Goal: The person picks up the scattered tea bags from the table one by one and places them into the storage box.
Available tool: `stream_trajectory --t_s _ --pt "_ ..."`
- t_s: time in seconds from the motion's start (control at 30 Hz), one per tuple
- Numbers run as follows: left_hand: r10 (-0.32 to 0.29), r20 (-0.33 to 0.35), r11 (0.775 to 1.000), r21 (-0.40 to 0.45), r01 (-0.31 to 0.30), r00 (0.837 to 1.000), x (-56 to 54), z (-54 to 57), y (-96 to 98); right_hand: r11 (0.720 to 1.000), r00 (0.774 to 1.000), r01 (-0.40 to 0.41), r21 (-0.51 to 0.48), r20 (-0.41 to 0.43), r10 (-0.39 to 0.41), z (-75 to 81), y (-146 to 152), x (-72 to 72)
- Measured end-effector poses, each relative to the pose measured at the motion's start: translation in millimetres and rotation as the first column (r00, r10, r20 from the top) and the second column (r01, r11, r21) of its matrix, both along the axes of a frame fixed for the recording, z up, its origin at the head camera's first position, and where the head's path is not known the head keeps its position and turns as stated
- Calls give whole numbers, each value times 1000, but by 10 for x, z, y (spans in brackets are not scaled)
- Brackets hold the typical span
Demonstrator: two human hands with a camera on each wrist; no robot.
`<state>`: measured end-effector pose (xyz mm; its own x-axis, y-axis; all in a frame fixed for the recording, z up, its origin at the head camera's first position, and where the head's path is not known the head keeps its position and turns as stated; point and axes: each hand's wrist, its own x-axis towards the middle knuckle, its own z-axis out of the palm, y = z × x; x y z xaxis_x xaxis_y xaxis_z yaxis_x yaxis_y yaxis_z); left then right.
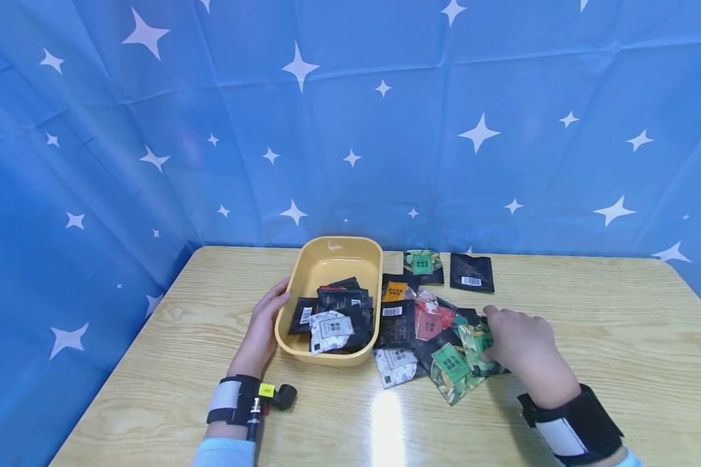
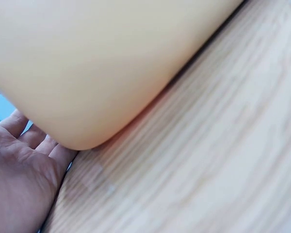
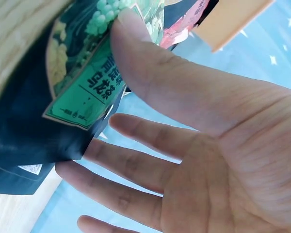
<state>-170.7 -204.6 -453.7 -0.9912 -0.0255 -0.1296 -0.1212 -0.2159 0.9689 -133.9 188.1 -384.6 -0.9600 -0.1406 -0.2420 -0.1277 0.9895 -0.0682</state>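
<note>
My left hand (image 1: 265, 318) rests against the outer left wall of a yellow plastic tub (image 1: 341, 244); its fingers look fairly straight against the wall in the left wrist view. Inside the tub lie several black tea packets, with a white-patterned tea packet (image 1: 332, 332) on top. To the right, my right hand (image 1: 522, 344) pinches a green-labelled tea packet (image 3: 80, 99) at the pile's right side. The thumb presses its printed face, and fingertips meet its far edge. Another green-labelled tea packet (image 1: 451, 364) lies just left of it.
Beside the tub spread more tea packets: a red one (image 1: 429, 324), an orange-labelled one (image 1: 394, 291), and a white one (image 1: 397, 364). A green packet (image 1: 423, 264) and a black packet (image 1: 471, 272) lie behind. A blue star-printed curtain (image 1: 385, 130) hangs along the wooden table's (image 1: 619, 324) back edge.
</note>
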Motion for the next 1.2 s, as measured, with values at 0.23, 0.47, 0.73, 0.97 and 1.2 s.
stream_trajectory --t_s 0.23,0.47,0.73,0.97,1.2 --pt "-6 -8 1000 5 6 1000 2 1 -12 1000 999 -8 -4 -42 8 -10 -6 16" --pt "-17 -1 1000 5 17 1000 -11 2 -8 1000 997 -23 4 -79 24 -10 3 36" --pt "-12 -4 1000 -7 12 1000 10 15 -1 1000 995 -27 7 -95 28 -14 4 45" --pt "-20 -29 1000 8 20 999 35 -10 -10 999 994 -38 1 -100 38 -1 5 56" --pt "-24 -45 1000 19 24 999 25 -2 -2 999 999 -36 -4 -39 35 137 65 32"
